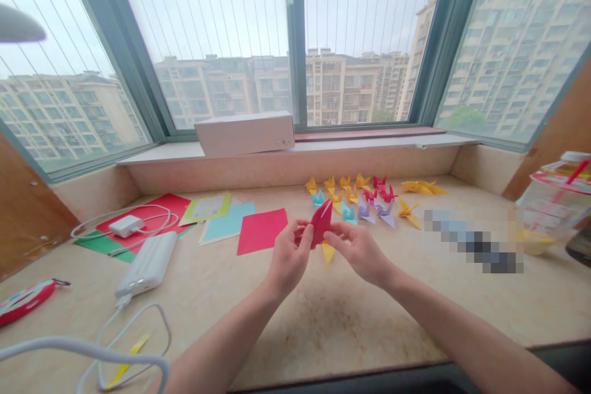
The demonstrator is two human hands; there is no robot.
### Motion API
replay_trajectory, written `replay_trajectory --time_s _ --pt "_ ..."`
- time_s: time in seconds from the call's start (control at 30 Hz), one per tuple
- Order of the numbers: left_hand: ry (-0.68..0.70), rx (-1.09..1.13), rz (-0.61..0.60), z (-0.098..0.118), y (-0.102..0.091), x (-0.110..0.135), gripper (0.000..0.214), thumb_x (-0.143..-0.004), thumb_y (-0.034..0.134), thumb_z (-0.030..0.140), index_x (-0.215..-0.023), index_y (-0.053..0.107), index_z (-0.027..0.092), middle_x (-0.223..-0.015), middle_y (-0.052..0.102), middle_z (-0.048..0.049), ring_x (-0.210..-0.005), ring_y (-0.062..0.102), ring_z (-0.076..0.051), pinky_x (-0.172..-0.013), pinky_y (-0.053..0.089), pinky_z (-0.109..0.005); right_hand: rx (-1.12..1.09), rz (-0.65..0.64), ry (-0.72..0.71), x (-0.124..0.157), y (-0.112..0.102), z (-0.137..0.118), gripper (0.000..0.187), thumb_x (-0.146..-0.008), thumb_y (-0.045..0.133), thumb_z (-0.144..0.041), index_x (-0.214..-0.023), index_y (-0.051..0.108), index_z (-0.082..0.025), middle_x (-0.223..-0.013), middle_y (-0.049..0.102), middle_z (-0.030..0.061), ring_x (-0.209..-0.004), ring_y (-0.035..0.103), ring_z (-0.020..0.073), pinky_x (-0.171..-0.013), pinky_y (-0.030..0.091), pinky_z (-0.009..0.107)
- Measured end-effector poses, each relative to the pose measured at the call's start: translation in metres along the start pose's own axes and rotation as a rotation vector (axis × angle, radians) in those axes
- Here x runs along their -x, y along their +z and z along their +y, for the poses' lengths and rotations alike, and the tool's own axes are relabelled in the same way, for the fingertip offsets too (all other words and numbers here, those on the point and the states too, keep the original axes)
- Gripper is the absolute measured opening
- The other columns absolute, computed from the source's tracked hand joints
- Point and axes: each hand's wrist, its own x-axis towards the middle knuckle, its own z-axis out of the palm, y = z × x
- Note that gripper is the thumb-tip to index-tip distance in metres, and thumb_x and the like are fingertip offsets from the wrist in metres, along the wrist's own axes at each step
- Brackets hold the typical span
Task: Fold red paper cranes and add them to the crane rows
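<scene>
Both my hands hold a half-folded piece of red paper (322,221) above the stone desk (323,320). My left hand (289,255) pinches its left side with thumb and fingers closed. My right hand (360,249) pinches its lower right edge. A small yellow folded piece (328,252) lies on the desk just below the red paper. Behind it stands a cluster of several finished paper cranes (364,197) in yellow, red, blue and purple.
Flat coloured sheets lie at left: a red square (261,231), a blue sheet (228,221), a green-edged sheet (205,208). A white power bank (148,263) with cables, a white charger (125,225), a white box (244,133) on the sill, a plastic container (551,206) at right.
</scene>
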Motion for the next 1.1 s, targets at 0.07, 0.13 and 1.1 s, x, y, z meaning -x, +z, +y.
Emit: replay_trajectory --time_s 0.07,0.13,1.1 --pt "0.001 -0.014 -0.046 0.000 0.002 0.002 0.032 -0.085 0.065 0.046 -0.090 0.062 0.015 -0.085 0.076 -0.0095 -0.076 0.072 -0.020 -0.066 0.053 -0.027 -0.041 0.025 -0.001 -0.001 -0.001 0.001 0.029 -0.091 0.061 -0.040 -0.107 0.072 -0.019 -0.093 0.077 0.0064 -0.085 0.071 0.0217 -0.080 0.054 0.036" --pt "-0.010 -0.021 -0.076 0.001 0.002 0.003 0.032 -0.084 0.066 0.046 -0.089 0.062 0.015 -0.085 0.076 -0.0096 -0.076 0.072 -0.021 -0.068 0.053 -0.027 -0.049 0.034 -0.002 -0.002 -0.004 0.002 0.027 -0.090 0.061 -0.038 -0.106 0.073 -0.020 -0.093 0.077 0.0058 -0.084 0.070 0.0213 -0.078 0.055 0.035" --pt "-0.069 0.018 -0.139 0.001 0.007 0.007 0.027 -0.083 0.069 0.032 -0.099 0.075 0.011 -0.098 0.078 -0.0106 -0.093 0.072 -0.026 -0.084 0.054 -0.032 0.529 0.327 -0.145 0.007 -0.002 0.009 0.023 -0.087 0.067 -0.033 -0.069 0.067 -0.019 -0.063 0.066 0.0018 -0.059 0.059 0.0169 -0.059 0.040 0.029"
